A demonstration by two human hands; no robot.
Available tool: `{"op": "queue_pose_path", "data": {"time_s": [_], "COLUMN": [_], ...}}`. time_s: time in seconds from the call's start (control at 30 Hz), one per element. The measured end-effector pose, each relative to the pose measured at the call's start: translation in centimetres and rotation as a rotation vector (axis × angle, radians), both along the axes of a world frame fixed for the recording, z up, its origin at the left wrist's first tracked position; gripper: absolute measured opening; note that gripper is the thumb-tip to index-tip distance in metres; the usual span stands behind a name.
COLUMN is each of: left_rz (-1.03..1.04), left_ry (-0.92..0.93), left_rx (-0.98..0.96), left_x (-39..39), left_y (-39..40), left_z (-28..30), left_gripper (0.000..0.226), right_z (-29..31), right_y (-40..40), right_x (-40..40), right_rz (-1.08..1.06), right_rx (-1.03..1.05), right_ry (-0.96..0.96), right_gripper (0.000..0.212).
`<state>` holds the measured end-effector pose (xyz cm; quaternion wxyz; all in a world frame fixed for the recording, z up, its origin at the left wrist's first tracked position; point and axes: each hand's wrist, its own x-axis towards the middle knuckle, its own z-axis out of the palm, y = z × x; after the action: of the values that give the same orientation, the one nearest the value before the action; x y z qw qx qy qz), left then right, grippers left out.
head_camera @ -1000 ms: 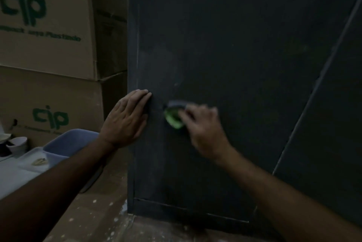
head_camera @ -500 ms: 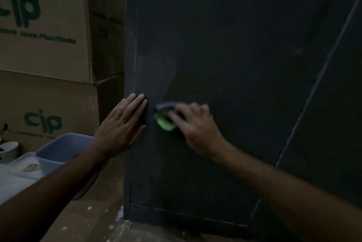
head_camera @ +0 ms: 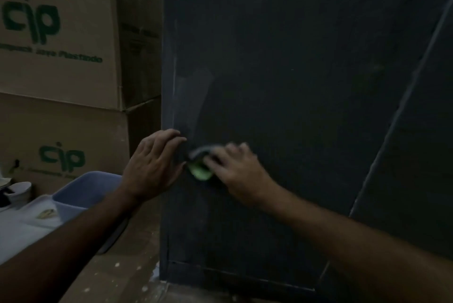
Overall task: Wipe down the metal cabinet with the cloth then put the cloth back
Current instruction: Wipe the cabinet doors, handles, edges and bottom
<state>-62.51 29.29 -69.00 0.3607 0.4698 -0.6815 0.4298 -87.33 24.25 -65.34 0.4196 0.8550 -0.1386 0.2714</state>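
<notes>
step: wiping, mid-task | R hand (head_camera: 239, 175) presses green cloth (head_camera: 200, 172) on metal cabinet (head_camera: 294, 106) face, nr its left edge, grip blurred, can't tell | L hand (head_camera: 153, 167) flat, fingers straight, braces that edge | next: likely wipe rest of face; cloth return pending

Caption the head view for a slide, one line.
Right hand presses a green cloth against the dark metal cabinet while the left hand braces flat on its corner edge.

1 head-worn view, close, forward and down onto both forearms and a dim, perhaps blurred, cabinet (head_camera: 294, 106) front.
</notes>
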Motion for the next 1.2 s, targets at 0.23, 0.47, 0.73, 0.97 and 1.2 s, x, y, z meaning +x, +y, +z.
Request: {"op": "queue_pose_path", "data": {"time_s": [0.23, 0.47, 0.73, 0.97, 1.2], "left_rz": [-0.312, -0.486, -0.121, 0.033, 0.073], "left_ry": [0.557, 1.178, 1.160, 0.728, -0.030], "left_rx": [0.178, 0.271, 0.048, -0.271, 0.013], "left_x": [-3.7, -12.8, -14.2, -6.3, -0.7], "left_y": [1.6, 2.4, -2.2, -5.4, -1.8], "left_z": [2.7, 3.5, 5.1, 16.4, 3.6], "left_gripper": [0.037, 0.063, 0.080, 0.067, 0.069], "right_z": [8.7, 6.1, 3.6, 0.8, -0.3], "right_y": [0.2, 2.4, -0.1, -2.3, -2.8], "right_x": [5.7, 2.1, -7.3, -9.9, -9.1], "right_rz": [0.007, 0.253, 0.179, 0.243, 0.213], "right_rx": [0.092, 0.811, 0.319, 0.286, 0.291], "right_ry": [-0.353, -0.163, -0.358, -0.332, -0.297], "right_gripper": [0.041, 0.087, 0.043, 0.036, 0.040]}}
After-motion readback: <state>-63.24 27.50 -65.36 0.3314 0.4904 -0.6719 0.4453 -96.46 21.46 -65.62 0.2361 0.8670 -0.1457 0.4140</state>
